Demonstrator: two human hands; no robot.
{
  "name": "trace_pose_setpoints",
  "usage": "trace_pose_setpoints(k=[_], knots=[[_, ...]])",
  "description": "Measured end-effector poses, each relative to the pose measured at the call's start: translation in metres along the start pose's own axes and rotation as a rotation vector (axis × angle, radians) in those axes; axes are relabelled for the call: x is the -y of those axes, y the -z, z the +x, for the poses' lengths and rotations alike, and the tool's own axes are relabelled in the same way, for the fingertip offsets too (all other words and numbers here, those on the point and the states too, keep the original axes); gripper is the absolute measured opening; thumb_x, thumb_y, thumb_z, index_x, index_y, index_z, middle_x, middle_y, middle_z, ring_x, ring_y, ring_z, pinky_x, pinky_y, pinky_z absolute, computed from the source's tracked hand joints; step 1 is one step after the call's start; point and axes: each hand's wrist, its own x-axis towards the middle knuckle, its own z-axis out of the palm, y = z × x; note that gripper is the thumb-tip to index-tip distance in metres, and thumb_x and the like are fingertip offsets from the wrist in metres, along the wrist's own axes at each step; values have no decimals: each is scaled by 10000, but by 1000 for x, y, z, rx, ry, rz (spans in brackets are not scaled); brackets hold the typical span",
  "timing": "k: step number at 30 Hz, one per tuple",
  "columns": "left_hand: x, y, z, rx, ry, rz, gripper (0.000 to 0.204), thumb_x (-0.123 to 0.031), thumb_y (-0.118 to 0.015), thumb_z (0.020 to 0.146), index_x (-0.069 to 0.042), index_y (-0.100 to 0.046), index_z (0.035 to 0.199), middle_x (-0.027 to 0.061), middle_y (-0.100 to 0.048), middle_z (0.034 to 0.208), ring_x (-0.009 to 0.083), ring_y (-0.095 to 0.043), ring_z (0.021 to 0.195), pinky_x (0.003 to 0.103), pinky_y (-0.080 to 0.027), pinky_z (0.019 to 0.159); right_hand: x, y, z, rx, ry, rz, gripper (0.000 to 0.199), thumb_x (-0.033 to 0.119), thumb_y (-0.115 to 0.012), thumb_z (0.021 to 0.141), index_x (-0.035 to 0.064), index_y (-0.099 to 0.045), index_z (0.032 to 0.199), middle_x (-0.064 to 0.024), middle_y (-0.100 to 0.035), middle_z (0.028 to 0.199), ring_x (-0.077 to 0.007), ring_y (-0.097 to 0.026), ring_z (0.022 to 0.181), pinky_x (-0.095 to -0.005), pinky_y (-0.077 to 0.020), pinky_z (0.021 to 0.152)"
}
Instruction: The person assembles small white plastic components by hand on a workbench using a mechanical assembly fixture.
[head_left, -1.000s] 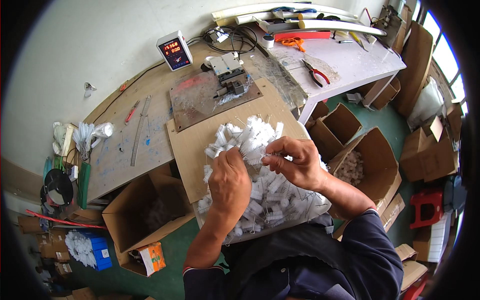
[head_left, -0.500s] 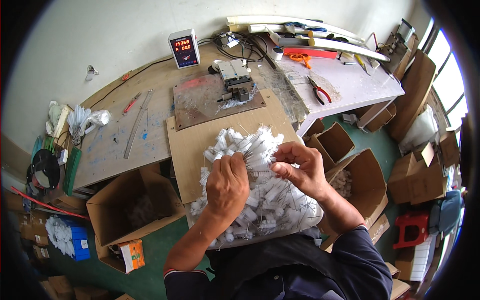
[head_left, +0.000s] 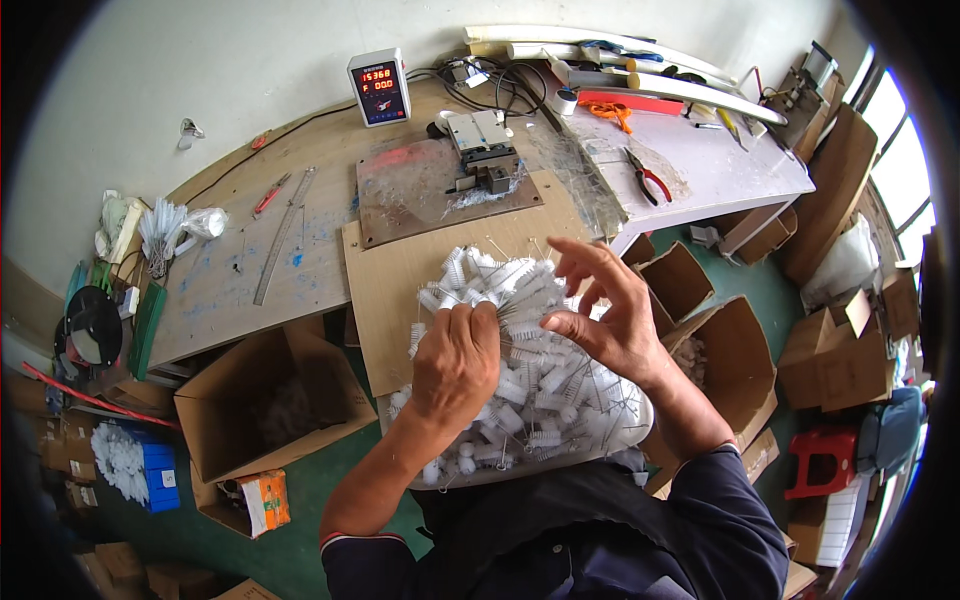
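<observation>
1. Brush bundle: white bristles on thin wire stems, sits at 12 o'clock of the loose brush heap in your tray
2. Your left hand, 7 o'clock of the bundle: thumb and fingers pinched together, looks clamped on the bundle's stems
3. Your right hand, 4 o'clock of the bundle: thumb and fingers apart, appears empty; can't tell if it touches any bristles
4. Step in hand, my read: gathering brushes by the stem into your left pinch
5. Next move calls for right fingertips on one stem, firm left pinch; meshed bristles could drag neighbours
6. Further out from the heap: metal fixture 11 o'clock, pliers 1 o'clock, open carton 3 o'clock
</observation>
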Motion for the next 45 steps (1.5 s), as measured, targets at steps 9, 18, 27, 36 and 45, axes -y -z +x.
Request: trace_pose_setpoints(k=[9, 18, 27, 36, 45], knots=[[-7, 5, -13, 49, 41, -248, 207, 38, -623, 771, -5, -564, 965, 96, -490, 765, 235, -548, 682, 336, -489, 555, -14, -18, -4, 187, 240, 41, 210, 85, -810, 839, -23, -708, 987, -142, -717, 937, -270, -704, 826, -341, -539, 735], [11, 30, -55, 25, 348, -473, 132, 28, -598, 858, -8, -576, 982, 149, -542, 810, 336, -604, 765, 444, -498, 656, 13, -13, 19, 166, -64, 244, 532, 375, -696, 970, -37, -614, 1296, -86, -720, 1062, -113, -643, 780, -239, -494, 636], [186, 70, -266, 72, 1127, 243, 190, -145, -572, 959, -39, -662, 1088, 251, -673, 910, 443, -660, 863, 520, -508, 754, -129, 62, 66, 155, -443, -28, 231, 212, -671, 930, -2, -678, 1018, -47, -652, 749, -84, -593, 616, -227, -441, 495], [271, 72, -353, 280, 1346, 552, 469, -129, -713, 900, -39, -555, 1332, 224, -571, 1325, 420, -596, 1192, 502, -487, 978, -163, 23, 82, 454, -440, -236, 170, 153, -706, 822, -15, -723, 813, -82, -662, 628, -137, -636, 540, -288, -503, 489], [155, 4, -161, -111, 1006, -267, 219, -95, -633, 974, -9, -665, 1174, 112, -671, 1180, 216, -649, 1042, 342, -525, 896, -163, 9, 86, 505, -29, -422, 95, 54, -657, 879, 58, -734, 935, -78, -741, 925, -260, -717, 847, -383, -561, 749]])
